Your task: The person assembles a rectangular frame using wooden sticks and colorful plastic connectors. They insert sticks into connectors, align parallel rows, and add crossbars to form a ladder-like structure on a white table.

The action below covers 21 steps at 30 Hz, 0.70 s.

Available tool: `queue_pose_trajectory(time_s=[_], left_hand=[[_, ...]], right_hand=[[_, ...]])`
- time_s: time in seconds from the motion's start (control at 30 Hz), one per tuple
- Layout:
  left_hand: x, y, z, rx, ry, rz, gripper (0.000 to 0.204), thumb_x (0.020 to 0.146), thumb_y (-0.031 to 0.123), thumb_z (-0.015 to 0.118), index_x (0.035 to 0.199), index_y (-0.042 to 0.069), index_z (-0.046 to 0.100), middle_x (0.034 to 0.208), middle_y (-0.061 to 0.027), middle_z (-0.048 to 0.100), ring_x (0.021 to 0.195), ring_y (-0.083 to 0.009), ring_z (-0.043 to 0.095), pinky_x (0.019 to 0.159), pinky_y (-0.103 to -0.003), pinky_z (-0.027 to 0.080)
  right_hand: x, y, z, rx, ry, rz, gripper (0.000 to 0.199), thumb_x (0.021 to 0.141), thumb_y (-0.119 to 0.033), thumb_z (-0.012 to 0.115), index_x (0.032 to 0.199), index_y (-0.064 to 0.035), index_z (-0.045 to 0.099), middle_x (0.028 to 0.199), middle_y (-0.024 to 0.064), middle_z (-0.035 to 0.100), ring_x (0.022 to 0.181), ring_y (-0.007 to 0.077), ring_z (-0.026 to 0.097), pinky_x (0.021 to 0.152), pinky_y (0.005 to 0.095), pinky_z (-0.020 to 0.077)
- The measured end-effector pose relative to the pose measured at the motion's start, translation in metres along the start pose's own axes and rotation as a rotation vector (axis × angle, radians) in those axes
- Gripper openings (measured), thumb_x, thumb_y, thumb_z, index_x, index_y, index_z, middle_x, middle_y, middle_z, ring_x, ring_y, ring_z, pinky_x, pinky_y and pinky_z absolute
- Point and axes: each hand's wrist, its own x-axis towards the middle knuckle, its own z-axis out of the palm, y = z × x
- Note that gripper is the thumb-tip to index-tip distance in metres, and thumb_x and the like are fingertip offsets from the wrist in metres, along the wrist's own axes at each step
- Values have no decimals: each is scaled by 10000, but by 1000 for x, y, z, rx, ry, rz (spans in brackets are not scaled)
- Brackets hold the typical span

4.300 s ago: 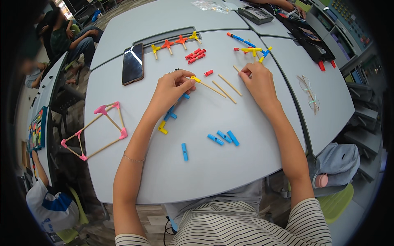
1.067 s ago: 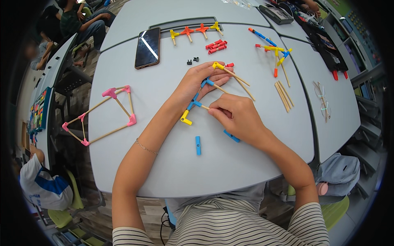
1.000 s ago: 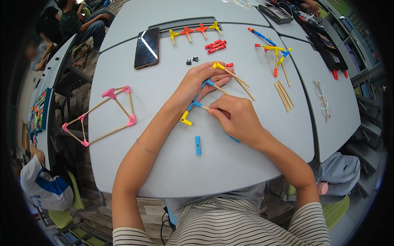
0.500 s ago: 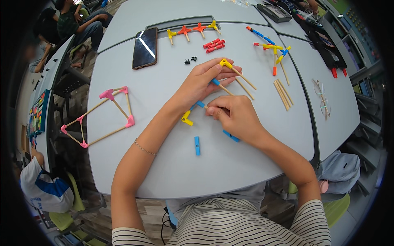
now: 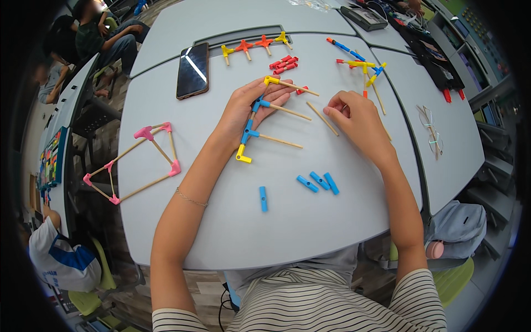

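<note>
My left hand [image 5: 247, 105] holds a comb-shaped frame of wooden sticks, its thumb side against the upper end and its fingers stretched out behind. The frame has blue T-shaped connectors [image 5: 250, 133] along its spine, a yellow elbow connector [image 5: 243, 155] at the near end and another at the far end. Three wooden sticks point rightward from it. My right hand [image 5: 357, 119] hovers over the table with loosely curled fingers; nothing shows in them. A loose wooden stick [image 5: 322, 118] lies just left of its fingertips. Several blue tube connectors [image 5: 319, 180] lie nearer to me.
Pink-jointed stick frame [image 5: 146, 181] at left; phone [image 5: 193, 71] behind it. Farther back stand yellow and red connectors with sticks [image 5: 245, 46], beside red tubes [image 5: 285, 66]. A multicoloured assembly [image 5: 363, 63] and eyeglasses [image 5: 431, 133] lie right. People sit at the far left.
My right hand has left the frame and moved right and away from me. My left hand has shifted slightly left, and the frame's third stick now shows in full.
</note>
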Motion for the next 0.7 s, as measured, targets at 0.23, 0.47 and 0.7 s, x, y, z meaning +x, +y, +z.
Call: queue_pose_trajectory(time_s=[0.23,0.47,0.7], left_hand=[[1,-2,1,-22,59,54,447,1066,122,356,1359,-215,338,1379,-382,463,1307,-390,529,1111,-384,487],[0,-4,0,-26,116,86,431,1069,127,355,1346,-204,359,1368,-379,477,1289,-372,550,1113,-379,487],[-1,-3,1,-26,116,92,420,1067,120,354,1330,-207,373,1354,-374,494,1265,-355,574,1104,-365,497]], right_hand=[[2,9,1,-28,-112,35,205,867,-182,731,913,14,697,841,103,674,757,171,620,717,318,511],[-9,-9,6,-74,-169,4,166,874,-150,705,885,16,693,866,135,694,755,197,670,708,316,536],[-11,-12,7,-87,-23,-78,95,866,-89,695,878,3,676,827,128,708,694,214,682,681,321,552]])
